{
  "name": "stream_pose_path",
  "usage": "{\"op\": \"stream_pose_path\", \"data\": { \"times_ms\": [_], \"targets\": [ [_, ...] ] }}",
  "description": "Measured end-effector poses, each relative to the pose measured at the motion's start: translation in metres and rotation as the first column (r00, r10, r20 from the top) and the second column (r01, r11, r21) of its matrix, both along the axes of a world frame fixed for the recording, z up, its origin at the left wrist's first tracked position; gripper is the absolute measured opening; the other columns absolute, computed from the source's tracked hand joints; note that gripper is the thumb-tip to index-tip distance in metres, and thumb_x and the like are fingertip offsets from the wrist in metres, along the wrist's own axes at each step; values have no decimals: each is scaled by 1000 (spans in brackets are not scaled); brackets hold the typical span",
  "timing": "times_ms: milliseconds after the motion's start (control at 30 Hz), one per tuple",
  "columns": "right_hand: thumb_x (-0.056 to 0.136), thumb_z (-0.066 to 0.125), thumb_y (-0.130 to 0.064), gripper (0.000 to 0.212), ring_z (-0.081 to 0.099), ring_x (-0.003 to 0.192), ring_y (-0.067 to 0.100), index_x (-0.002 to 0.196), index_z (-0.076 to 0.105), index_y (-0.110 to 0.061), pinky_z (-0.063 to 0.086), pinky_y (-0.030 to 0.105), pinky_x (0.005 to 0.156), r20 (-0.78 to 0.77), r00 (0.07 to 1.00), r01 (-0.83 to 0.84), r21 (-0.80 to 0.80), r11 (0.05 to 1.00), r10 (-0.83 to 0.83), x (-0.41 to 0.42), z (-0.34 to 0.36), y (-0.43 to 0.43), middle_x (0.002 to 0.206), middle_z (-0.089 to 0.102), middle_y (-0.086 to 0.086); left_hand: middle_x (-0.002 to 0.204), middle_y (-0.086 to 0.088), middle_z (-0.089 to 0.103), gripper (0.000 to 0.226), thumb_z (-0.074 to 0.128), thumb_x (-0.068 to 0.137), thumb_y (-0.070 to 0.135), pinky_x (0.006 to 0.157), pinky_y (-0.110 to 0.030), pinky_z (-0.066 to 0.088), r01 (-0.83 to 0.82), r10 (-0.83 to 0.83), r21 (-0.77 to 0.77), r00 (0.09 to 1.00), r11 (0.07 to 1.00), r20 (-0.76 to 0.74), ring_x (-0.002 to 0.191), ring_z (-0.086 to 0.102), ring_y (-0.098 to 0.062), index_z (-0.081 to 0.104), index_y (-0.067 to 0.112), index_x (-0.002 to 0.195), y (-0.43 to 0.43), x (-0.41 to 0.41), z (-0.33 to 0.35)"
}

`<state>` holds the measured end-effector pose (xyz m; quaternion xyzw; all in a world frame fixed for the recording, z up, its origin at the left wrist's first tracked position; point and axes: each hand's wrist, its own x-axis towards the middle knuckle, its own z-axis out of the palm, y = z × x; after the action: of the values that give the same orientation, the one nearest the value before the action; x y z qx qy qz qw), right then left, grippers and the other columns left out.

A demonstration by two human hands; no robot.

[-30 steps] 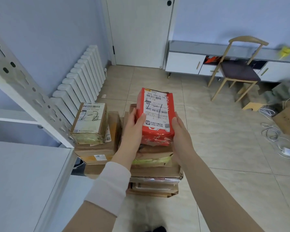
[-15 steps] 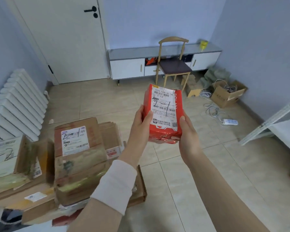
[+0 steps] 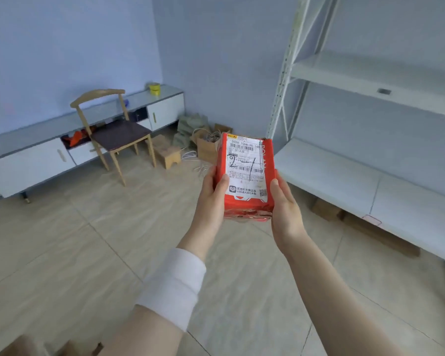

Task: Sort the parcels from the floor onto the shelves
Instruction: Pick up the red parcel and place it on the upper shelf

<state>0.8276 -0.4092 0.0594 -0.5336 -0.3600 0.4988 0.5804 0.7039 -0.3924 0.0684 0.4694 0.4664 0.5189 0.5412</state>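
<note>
the stacked boxes seen earlier are gone from view, and a white shelf unit [image 3: 350, 176] now stands just right of the red parcel [image 3: 246, 176]. the left hand [image 3: 211, 199] and right hand [image 3: 284, 206] clasp its sides, held above the floor. its white label bears a handwritten "2-1".

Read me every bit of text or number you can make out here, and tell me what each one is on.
"2-1": handwritten in black marker across the white shipping label on the red parcel, held between the left hand and right hand.
"5020 T098-50 16...": printed top line of the label; the end is unclear.
Red parcel's right edge: large white letters, partly cut off, not readable.
Barcodes, QR code and small Chinese print: too small and blurred to read.
</note>
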Motion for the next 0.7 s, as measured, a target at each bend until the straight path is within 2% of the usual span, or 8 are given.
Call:
{"op": "stream_pose_path", "data": {
  "times_ms": [133,300,467,600,700],
  "targets": [
    [99,38,-37,44,54,121,14,143,35,-34,39,41,108,-10,990,137,9,990,-137,58,6,8,135,54,-7,125,4,60,40,43,98,26,86,-23,49,160,-160,27,987,987,24,110,59,-12,41,25,138,30,62,2],
    [99,37,-35,44,53,121,14,143,34,-33,39,40,108,-4,945,328,28,944,-328,114,17,28,136,53,-6,132,3,57,45,45,95,37,97,-33,47,364,-365,76,931,928,-6,117,57,-12,40,26,139,75,128,5],
    [100,35,-35,44,53,121,13,144,33,-33,39,39,107,12,887,459,67,886,-461,148,31,57,136,53,-6,131,4,56,46,42,98,33,89,-23,48,513,-516,100,857,853,5,114,57,-11,35,23,142,122,173,20],
    [100,35,-36,44,51,124,14,144,33,-34,35,41,111,30,842,534,90,841,-538,173,39,80,137,52,-7,129,4,57,43,41,99,30,81,-12,49,589,-594,152,804,794,-11,114,57,-10,37,20,140,154,203,29],
    [100,35,-35,44,48,127,13,144,33,-32,34,41,112,37,811,577,113,809,-584,190,40,91,140,49,-7,128,3,57,40,40,99,29,83,-14,50,639,-647,168,762,750,-10,111,58,-7,39,19,138,170,224,32]
  ]
}}
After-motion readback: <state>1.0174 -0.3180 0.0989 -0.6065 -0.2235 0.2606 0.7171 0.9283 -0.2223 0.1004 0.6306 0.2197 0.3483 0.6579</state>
